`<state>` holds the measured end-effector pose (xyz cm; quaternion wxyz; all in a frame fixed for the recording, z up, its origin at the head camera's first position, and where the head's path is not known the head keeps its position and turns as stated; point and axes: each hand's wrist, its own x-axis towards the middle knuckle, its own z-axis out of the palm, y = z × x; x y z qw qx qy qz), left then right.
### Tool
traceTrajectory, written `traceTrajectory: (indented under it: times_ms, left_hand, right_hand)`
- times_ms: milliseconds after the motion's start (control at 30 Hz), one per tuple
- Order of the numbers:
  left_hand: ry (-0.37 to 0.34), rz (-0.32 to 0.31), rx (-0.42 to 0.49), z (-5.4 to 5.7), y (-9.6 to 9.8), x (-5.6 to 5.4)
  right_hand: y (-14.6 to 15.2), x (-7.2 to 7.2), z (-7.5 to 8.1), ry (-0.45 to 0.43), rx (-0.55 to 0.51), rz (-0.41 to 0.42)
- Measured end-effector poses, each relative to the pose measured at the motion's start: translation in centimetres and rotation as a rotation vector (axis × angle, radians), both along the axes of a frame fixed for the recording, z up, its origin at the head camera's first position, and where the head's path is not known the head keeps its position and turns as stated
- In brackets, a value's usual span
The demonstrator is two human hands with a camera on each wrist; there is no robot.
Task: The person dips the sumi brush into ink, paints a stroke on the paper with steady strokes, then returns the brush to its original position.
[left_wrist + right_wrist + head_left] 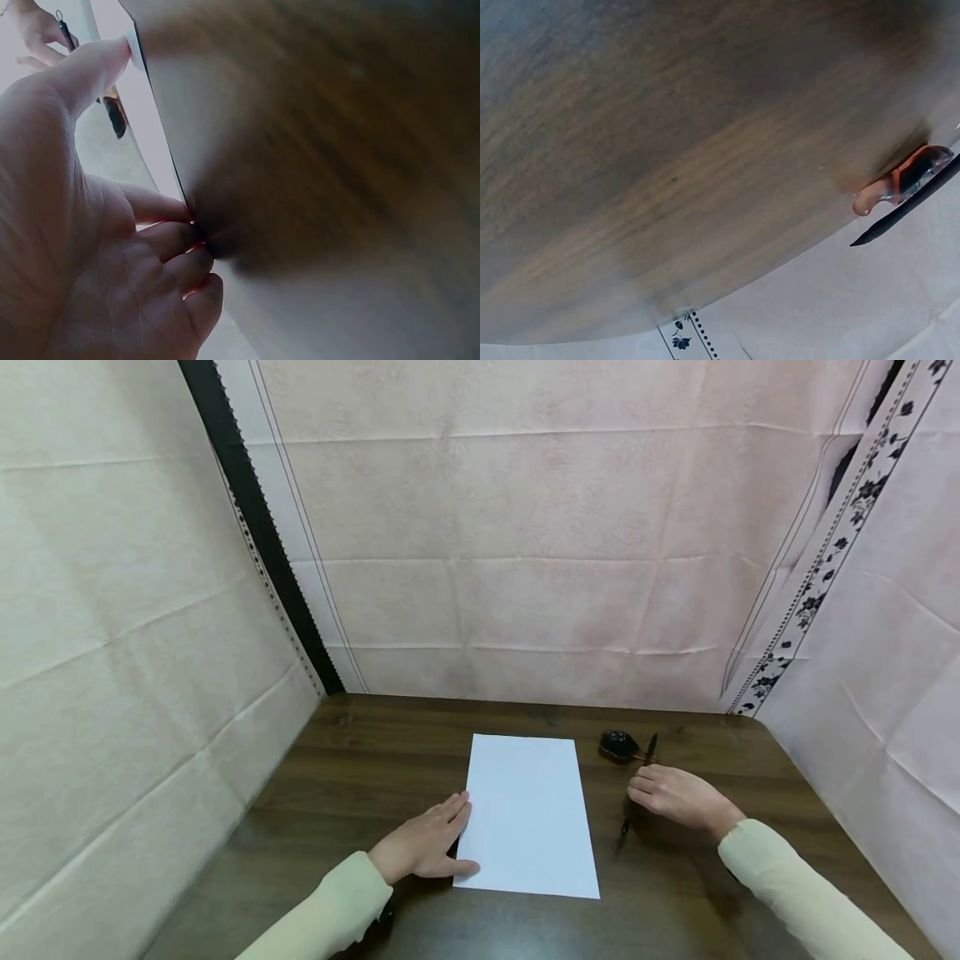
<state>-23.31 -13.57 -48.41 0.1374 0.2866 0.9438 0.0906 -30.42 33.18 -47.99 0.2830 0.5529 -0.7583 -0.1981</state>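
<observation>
A white sheet of paper (pixel 527 818) lies flat on the table, and my left hand (pixel 427 842) rests along its left edge with fingers extended. The left wrist view shows the thumb (pixel 101 67) and fingertips touching that paper edge. My right hand (pixel 678 797), to the right of the sheet, pinches a dark writing brush (pixel 626 827) with a loop at its near end. Its pointed far tip (pixel 866 238) is up beside a small dark dish (pixel 619 745) with a reddish-brown handle (pixel 871 199). In the right wrist view the right hand itself is hidden.
The dark wooden table (pixel 360 752) has a back edge against a pale hanging cloth (pixel 525 527). More cloth hangs at the left (pixel 135 610) and right (pixel 885 652), the right one with a black floral border.
</observation>
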Motion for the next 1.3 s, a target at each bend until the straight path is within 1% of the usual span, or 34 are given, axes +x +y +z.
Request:
traceTrajectory:
  times_ms: [233, 433, 667, 833, 967, 1133, 1300]
  left_hand:
    - [0.008, 0.001, -0.012, 0.0, 0.0, -0.1]
    - [0.003, 0.001, -0.014, 0.1, 0.0, -0.1]
    - [0.000, 0.008, -0.015, 0.2, 0.0, -0.1]
    - [0.003, 0.006, -0.011, 0.0, 0.0, -0.1]
    - [0.003, 0.005, -0.015, 0.0, 0.0, -0.2]
    - [0.002, 0.007, -0.019, 0.0, 0.1, -0.2]
    - [0.004, 0.004, -0.022, 0.0, 0.1, -0.2]
  right_hand:
    - [-0.3, 0.0, 0.9, -0.009, -0.062, 0.024]
    - [-0.5, -0.4, 1.7, 0.011, -0.155, 0.049]
    - [-0.8, -0.6, 2.7, 0.002, -0.250, 0.054]
    - [-0.6, -0.8, 3.5, -0.018, -0.346, 0.071]
    - [-0.7, -1.0, 4.7, -0.027, -0.432, 0.076]
    - [-0.7, -1.0, 6.2, -0.047, -0.540, 0.054]
    - [-0.1, -1.3, 7.0, -0.096, -0.648, -0.028]
